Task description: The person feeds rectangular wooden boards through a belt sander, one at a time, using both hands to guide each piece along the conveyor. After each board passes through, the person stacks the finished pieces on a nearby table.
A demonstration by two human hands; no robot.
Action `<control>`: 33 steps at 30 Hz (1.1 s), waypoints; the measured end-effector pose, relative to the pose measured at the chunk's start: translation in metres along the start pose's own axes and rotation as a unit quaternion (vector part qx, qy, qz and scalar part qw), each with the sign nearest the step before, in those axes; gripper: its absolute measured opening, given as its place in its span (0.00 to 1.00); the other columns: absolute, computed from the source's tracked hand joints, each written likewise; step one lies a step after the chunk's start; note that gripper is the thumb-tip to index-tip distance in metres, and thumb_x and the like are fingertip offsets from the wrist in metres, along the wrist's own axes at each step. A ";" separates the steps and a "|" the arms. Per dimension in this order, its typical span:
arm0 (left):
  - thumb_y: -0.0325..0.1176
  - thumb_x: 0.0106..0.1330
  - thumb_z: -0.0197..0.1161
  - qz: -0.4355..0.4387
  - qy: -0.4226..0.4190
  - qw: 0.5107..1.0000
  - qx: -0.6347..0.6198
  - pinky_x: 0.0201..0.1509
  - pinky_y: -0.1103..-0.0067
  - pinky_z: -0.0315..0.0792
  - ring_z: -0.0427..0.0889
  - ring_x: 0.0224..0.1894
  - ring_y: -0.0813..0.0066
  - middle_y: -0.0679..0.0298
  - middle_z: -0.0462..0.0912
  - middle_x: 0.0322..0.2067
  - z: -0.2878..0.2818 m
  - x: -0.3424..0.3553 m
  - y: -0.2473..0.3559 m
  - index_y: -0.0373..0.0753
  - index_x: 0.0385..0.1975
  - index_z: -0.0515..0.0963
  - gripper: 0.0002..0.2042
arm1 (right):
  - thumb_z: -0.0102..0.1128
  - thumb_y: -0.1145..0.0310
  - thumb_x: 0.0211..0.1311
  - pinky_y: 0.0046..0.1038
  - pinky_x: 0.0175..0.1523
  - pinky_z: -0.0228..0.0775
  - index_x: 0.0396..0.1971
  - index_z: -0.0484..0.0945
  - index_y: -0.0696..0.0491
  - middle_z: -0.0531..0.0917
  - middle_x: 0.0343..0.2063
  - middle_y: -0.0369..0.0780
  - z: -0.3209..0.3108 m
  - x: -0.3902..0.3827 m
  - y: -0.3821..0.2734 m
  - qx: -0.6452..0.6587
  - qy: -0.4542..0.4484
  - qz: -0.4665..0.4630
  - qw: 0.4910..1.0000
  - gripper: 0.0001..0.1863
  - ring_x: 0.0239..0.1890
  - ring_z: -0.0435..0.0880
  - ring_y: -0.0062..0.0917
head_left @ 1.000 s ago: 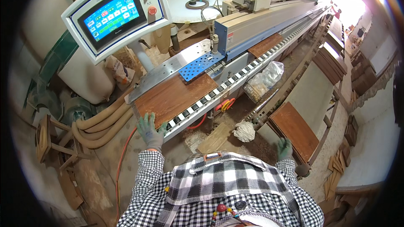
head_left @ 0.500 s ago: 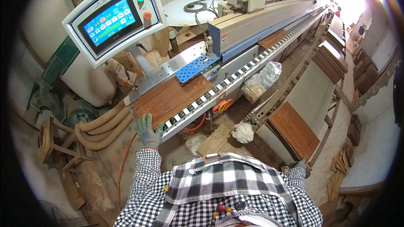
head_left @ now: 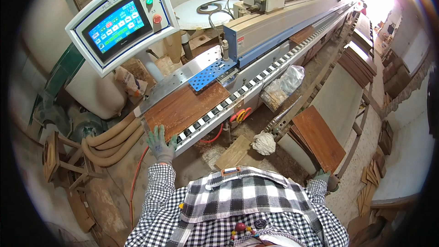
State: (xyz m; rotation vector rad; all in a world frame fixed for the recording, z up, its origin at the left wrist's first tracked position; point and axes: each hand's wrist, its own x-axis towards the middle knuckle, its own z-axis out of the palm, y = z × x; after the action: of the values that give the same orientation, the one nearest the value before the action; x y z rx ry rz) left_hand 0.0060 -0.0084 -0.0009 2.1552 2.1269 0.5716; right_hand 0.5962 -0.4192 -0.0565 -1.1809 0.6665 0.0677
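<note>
My left hand (head_left: 162, 148), in a grey-green glove, rests with fingers spread on the near end of a brown board (head_left: 187, 107). That board lies along the roller conveyor (head_left: 212, 114) of a long machine, its far end by a blue perforated plate (head_left: 208, 75). At the lower right, my right hand (head_left: 322, 176), also gloved, grips the near corner of the top board (head_left: 320, 137) on a small stack, its fingers partly hidden by the board. A touchscreen panel (head_left: 116, 25) with green and red buttons stands at upper left.
Beige hoses (head_left: 107, 142) and a wooden stool (head_left: 64, 160) are at left. A plastic bag (head_left: 288, 82) hangs below the conveyor. A crumpled white cloth (head_left: 264, 142) sits beside the right-hand rack, which holds more boards (head_left: 354, 64). A distant person (head_left: 360, 5) is near the bright opening.
My right hand has moved down to the near corner of the board stack, and the top board has shifted slightly askew. My left hand has moved slightly left.
</note>
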 end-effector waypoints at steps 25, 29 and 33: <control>0.63 0.59 0.59 0.005 0.016 1.000 -0.001 0.76 0.54 0.39 0.50 0.73 0.51 0.63 0.58 0.70 0.002 -0.002 -0.002 0.55 0.69 0.61 0.38 | 0.54 0.50 0.68 0.33 0.67 0.61 0.62 0.67 0.53 0.75 0.59 0.41 0.040 0.011 0.046 0.194 -0.112 0.159 0.961 0.29 0.61 0.72 0.33; 0.63 0.59 0.58 0.001 0.003 1.000 0.005 0.76 0.54 0.38 0.50 0.73 0.50 0.63 0.58 0.70 0.000 -0.003 -0.002 0.54 0.69 0.61 0.38 | 0.51 0.46 0.69 0.33 0.68 0.59 0.60 0.69 0.53 0.74 0.59 0.41 0.028 0.009 0.039 0.167 -0.041 0.117 0.978 0.29 0.63 0.70 0.33; 0.62 0.60 0.59 0.003 -0.020 1.000 -0.005 0.76 0.54 0.37 0.49 0.73 0.51 0.61 0.57 0.70 -0.004 0.000 0.001 0.53 0.69 0.61 0.38 | 0.50 0.42 0.67 0.34 0.69 0.58 0.62 0.67 0.52 0.73 0.61 0.42 0.028 0.001 0.047 0.181 -0.095 0.111 0.973 0.33 0.63 0.70 0.34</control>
State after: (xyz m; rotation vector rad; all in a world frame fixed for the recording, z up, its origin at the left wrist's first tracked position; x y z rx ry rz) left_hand 0.0059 -0.0093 0.0029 2.1500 2.0932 0.5354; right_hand 0.5910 -0.3761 -0.0902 -0.7360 0.6089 0.2358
